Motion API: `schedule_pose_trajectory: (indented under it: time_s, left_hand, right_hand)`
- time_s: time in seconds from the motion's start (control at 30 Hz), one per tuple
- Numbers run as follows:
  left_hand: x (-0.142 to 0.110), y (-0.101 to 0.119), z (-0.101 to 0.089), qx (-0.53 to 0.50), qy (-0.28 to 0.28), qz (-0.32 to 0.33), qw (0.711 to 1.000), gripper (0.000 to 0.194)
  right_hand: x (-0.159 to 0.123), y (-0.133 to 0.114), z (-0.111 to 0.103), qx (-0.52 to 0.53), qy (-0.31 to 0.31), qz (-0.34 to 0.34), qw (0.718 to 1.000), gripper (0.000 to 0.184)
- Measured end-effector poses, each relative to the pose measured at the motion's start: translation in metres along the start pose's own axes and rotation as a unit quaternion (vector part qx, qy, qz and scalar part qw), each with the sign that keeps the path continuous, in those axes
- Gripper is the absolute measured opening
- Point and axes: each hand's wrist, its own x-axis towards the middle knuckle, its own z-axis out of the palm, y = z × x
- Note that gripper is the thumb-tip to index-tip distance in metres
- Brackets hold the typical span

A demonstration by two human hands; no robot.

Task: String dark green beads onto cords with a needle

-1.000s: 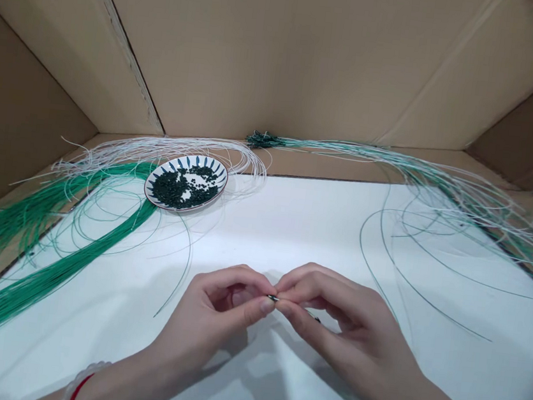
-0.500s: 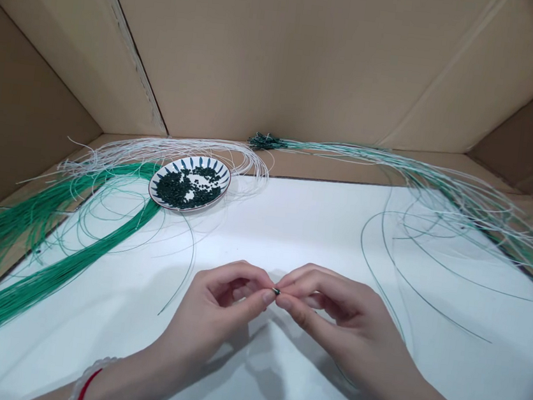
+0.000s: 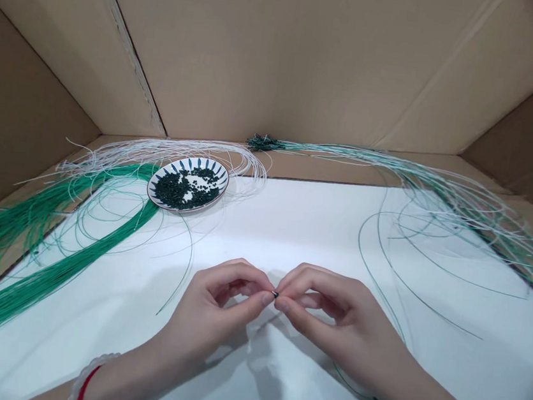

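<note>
At the middle of the white board, my left hand (image 3: 220,304) and my right hand (image 3: 333,310) meet at the fingertips. Thumb and forefinger of each are pinched together on a tiny dark bead (image 3: 275,294), mostly covered by the fingers. Below my right hand a thin green cord (image 3: 346,384) curves out over the board; whether it runs into my fingers is hidden. Beyond my left hand stands a white plate with blue strokes (image 3: 224,175), holding many small dark green beads (image 3: 174,189).
Left of the plate lie bundles of green cord (image 3: 71,261) and white cord (image 3: 133,146). At the back, a bundle with dark beaded ends (image 3: 262,142) trails to the right. Loose green strands (image 3: 422,295) curl on the white board (image 3: 294,209). Cardboard walls (image 3: 283,54) enclose the area.
Both hands stay pinched together in nearly the same place, and the bead between them has tilted slightly. More of the green cord shows below my right hand. The view has shifted slightly.
</note>
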Motion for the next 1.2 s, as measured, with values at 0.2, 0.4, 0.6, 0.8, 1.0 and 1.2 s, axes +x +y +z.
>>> schedule_pose_trajectory:
  time_s: [0.2,0.4,0.6,0.8,1.0,1.2]
  left_hand:
    - [0.001,0.003,-0.001,0.034,-0.03,-0.008,0.999,0.009]
    - [0.0,0.002,-0.001,0.041,-0.038,-0.003,0.998,0.009]
    - [0.0,0.005,0.001,0.072,-0.041,-0.015,0.996,0.012]
    - [0.001,0.006,-0.002,0.027,-0.011,-0.08,0.996,0.016]
    - [0.003,0.003,-0.002,-0.071,-0.018,-0.1,0.992,0.011]
    - [0.0,0.002,-0.002,-0.12,0.008,-0.106,0.987,0.009]
  right_hand:
    - [0.001,0.003,0.001,-0.002,-0.01,0.02,1.0,0.01]
    - [-0.002,0.006,0.004,-0.013,-0.003,-0.008,1.0,0.005]
    - [-0.004,0.007,0.007,-0.002,-0.007,0.009,1.0,0.011]
    - [-0.003,0.007,0.005,-0.037,0.019,0.023,0.999,0.01]
    - [-0.002,0.008,0.008,0.079,0.004,0.04,0.996,0.018]
    - [-0.007,0.011,0.006,0.117,-0.017,-0.021,0.993,0.02]
